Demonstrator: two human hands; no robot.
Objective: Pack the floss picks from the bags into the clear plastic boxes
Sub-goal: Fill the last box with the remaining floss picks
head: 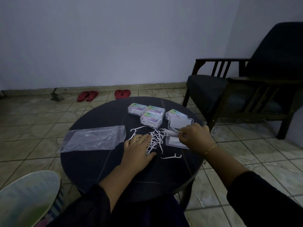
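Keeping my left hand (138,147) flat with straight fingers on the loose floss picks (155,140) so the pile stays gathered, I pinch a bundle in my right hand (194,136) over the open clear box (175,142), beyond which the filled boxes (150,114) wait.

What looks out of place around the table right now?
One floss pick lies on the floor tiles to the right of the round table, apart from the loose pile on the tabletop. It looks dropped.

A dark armchair (255,89) stands right; two red sandal pairs (105,95) lie by the wall.
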